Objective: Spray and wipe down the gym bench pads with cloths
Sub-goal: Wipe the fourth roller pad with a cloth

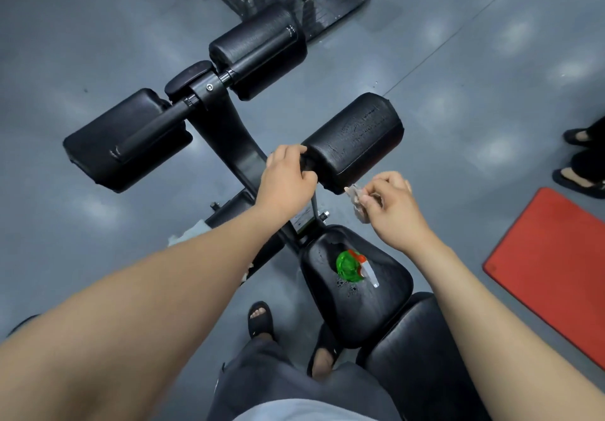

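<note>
My left forearm [163, 289] leads to my left hand [288, 179], curled round the bar [307, 164] by the pad [357, 138]; my right hand [393, 206] pinches a cloth [358, 202] at the pad's edge.

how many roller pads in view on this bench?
3: far roller pad at top, left roller pad, near-right roller pad gripped at its inner end by the left hand; right hand pinches a cloth. A fourth may hide under the left forearm.
</note>
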Available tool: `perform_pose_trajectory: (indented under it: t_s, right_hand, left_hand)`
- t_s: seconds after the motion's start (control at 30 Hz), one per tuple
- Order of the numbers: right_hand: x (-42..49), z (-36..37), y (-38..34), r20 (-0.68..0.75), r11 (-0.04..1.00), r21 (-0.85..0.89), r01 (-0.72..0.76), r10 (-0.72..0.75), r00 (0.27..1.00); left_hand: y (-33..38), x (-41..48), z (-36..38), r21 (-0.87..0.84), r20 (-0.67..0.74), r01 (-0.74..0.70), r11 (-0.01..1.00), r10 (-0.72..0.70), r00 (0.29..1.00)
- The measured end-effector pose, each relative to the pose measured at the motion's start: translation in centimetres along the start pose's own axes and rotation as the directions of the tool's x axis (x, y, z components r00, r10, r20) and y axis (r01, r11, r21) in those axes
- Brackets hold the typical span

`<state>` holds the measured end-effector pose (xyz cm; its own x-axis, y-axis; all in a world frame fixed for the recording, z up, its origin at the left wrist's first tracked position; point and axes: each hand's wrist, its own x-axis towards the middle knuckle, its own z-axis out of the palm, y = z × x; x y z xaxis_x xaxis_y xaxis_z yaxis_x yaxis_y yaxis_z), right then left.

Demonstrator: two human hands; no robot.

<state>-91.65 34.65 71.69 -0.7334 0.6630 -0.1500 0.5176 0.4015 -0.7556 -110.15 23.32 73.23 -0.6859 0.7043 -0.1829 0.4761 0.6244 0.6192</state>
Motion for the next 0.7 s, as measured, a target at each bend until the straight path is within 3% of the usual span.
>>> perform_pose_trajectory:
  t_s: [0.17, 0.3, 0.43, 0.57, 0.7]
  right_hand:
    - [-1.3, -0.2, -0.7, 0.071, 0.994, 0.087, -0.071, 0.065, 0.995]
    - [-2.2, -0.1, -1.2, 0.204, 0.980, 0.169, -0.103, 0.067, 0.977]
    - [-2.9, 0.8, -1.3, 0.231, 0.963, 0.249, -0.104, 0.045, 0.972]
    - [-3.2, 2.2, -1.1, 0.143, 0.959, 0.258, -0.120, 0.085, 0.986]
    - [-3.3, 3.6, 0.0, 0.118, 0.955, 0.223, -0.193, 0.170, 0.978]
  left_hand:
    - [1.0, -4.6, -0.3, -0.127, -0.032, -0.012, 0.992, 0.008, 0.999]
    - [0.7, -7.5, 0.1, -0.256, 0.186, 0.125, 0.958, -0.078, 0.979]
    - [-0.2, -9.1, 1.1, -0.297, 0.401, 0.304, 0.905, -0.171, 0.900]
    - [-1.0, -10.3, 2.5, -0.314, 0.407, 0.319, 0.894, -0.177, 0.896]
    - [-2.0, -11.1, 3.4, -0.340, 0.312, 0.346, 0.874, -0.243, 0.919]
